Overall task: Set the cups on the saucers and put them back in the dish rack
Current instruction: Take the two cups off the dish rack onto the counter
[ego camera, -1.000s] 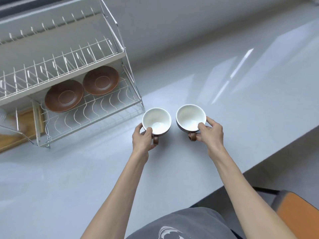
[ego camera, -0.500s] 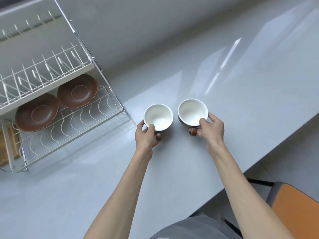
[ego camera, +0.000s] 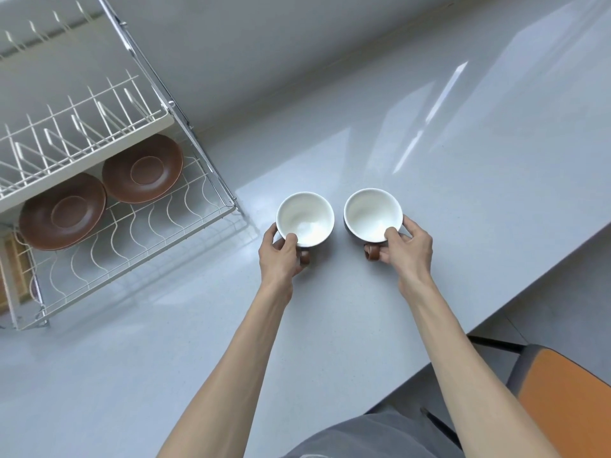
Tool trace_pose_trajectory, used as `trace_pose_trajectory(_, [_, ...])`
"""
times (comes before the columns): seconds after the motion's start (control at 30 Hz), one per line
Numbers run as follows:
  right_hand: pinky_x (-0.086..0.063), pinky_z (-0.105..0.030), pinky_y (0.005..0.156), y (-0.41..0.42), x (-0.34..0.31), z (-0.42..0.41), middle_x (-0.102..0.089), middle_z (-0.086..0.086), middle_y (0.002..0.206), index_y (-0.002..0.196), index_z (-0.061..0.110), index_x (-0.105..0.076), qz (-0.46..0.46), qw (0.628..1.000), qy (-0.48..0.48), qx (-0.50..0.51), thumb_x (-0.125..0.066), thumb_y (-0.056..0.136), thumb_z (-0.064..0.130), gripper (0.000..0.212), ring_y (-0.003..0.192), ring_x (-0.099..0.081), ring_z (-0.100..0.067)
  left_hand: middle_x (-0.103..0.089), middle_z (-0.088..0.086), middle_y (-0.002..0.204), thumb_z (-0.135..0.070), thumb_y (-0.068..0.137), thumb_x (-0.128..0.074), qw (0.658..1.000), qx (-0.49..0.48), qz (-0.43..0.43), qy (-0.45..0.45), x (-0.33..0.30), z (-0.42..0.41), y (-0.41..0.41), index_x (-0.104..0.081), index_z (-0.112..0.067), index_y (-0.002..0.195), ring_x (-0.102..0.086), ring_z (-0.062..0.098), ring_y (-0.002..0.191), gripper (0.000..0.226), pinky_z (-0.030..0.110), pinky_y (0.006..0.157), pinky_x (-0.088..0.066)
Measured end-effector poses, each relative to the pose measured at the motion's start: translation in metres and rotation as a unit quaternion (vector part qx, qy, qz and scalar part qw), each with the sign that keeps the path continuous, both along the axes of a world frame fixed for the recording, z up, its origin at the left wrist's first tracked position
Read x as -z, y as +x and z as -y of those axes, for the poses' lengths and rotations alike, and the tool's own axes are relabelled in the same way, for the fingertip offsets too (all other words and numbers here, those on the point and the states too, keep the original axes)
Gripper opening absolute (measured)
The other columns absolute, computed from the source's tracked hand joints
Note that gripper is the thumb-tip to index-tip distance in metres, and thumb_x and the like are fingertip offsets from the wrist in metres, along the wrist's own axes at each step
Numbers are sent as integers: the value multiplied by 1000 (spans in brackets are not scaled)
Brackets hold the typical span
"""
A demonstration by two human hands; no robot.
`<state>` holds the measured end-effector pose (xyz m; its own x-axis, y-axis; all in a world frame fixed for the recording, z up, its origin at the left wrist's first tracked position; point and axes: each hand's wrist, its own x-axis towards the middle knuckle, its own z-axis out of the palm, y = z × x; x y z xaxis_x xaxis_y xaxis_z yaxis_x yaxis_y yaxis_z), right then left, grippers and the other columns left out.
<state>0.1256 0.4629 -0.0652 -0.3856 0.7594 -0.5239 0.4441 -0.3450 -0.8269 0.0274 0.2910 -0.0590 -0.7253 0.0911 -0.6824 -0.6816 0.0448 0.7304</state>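
Note:
Two cups, white inside with brown handles, stand side by side on the grey counter. My left hand (ego camera: 281, 256) grips the left cup (ego camera: 305, 216) at its near rim, thumb over the edge. My right hand (ego camera: 405, 247) holds the right cup (ego camera: 372, 213) the same way, fingers by its brown handle. Two brown saucers lie on the lower shelf of the white wire dish rack (ego camera: 139, 246) at the left: the left saucer (ego camera: 62, 211) and the right saucer (ego camera: 143, 168). The upper shelf partly covers both.
The grey counter (ego camera: 429, 160) meets a grey wall at the back. Its front edge runs diagonally at the right. An orange chair seat (ego camera: 568, 401) stands below that edge. A wooden board (ego camera: 16, 272) shows behind the rack's left end.
Both hands keep their hold on the cups in the same spot. The view has shifted a little, so the rack sits slightly further right than half a second ago.

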Motion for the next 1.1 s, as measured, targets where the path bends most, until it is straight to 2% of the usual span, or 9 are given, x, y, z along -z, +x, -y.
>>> trace_pose_trajectory(0.2, [-61, -46, 76, 3, -2, 3, -74, -8, 93, 122, 35, -59, 12, 1000, 11, -10, -48, 76, 13, 53, 68, -74, -32, -64, 6, 98, -6, 92, -50, 1000, -1, -5, -12, 4, 1, 1, -54, -24, 136, -53, 17, 51, 48, 37, 70, -59])
trace_pose_trajectory(0.3, [-60, -48, 79, 4, -8, 4, -73, -5, 95, 117, 40, -54, 35, 998, 26, -42, -47, 77, 17, 47, 79, -74, -32, -65, 6, 99, -7, 92, -50, 1000, 14, -8, -10, 3, 3, 1, -53, -25, 135, -53, 14, 48, 47, 36, 68, -60])
trace_pose_trajectory(0.47, [-54, -48, 90, 5, -24, 2, -64, -1, 118, 135, 24, -47, 98, 980, 95, -145, -50, 84, 27, 51, 108, -62, -28, -65, -3, 90, -13, 95, -53, 995, 89, -31, -36, -4, 13, -4, -48, -26, 137, -63, 5, 50, 44, 29, 63, -61])
trace_pose_trajectory(0.53, [-50, -46, 93, 5, -31, 2, -60, -3, 123, 139, 20, -43, 129, 964, 143, -182, -49, 87, 28, 52, 115, -55, -29, -65, -7, 90, -21, 97, -55, 990, 129, -34, -55, -7, 17, -7, -47, -26, 139, -68, 4, 63, 43, 35, 77, -59])
trace_pose_trajectory(0.6, [-46, -41, 93, 3, -36, 3, -57, -7, 130, 144, 19, -35, 167, 942, 192, -219, -48, 90, 30, 57, 119, -51, -34, -65, -5, 96, -26, 97, -53, 982, 170, -39, -71, -11, 23, -9, -47, -26, 141, -68, 15, 83, 44, 42, 88, -56])
trace_pose_trajectory(0.73, [-37, -42, 88, -2, -48, 18, -37, -10, 149, 150, 19, -26, 238, 881, 284, -293, -48, 94, 33, 62, 124, -47, -37, -61, -1, 109, -32, 99, -51, 959, 252, -70, -107, -25, 39, -11, -44, -26, 146, -63, 26, 102, 48, 39, 88, -51])
trace_pose_trajectory(0.83, [-40, -45, 90, -5, -59, 35, -34, -13, 147, 146, 15, -35, 253, 835, 357, -334, -48, 95, 30, 55, 130, -41, -35, -61, 1, 130, -39, 99, -50, 925, 323, -115, -162, -36, 54, -14, -42, -27, 149, -60, 25, 115, 53, 40, 98, -50])
trace_pose_trajectory(0.93, [-40, -46, 94, -11, -69, 53, -42, -15, 138, 141, 11, -41, 233, 794, 416, -377, -48, 95, 30, 50, 130, -40, -35, -58, 4, 142, -42, 99, -48, 862, 388, -199, -260, -48, 70, -15, -44, -28, 148, -54, 25, 128, 52, 40, 108, -43])
trace_pose_trajectory(1.1, [-30, -47, 108, -29, -81, 90, -30, -18, 154, 147, 15, -35, 195, 741, 466, -442, -47, 98, 37, 55, 142, -27, -32, -58, 8, 141, -43, 101, -42, 753, 409, -321, -404, -67, 100, -13, -45, -26, 147, -52, 29, 130, 49, 41, 102, -39])
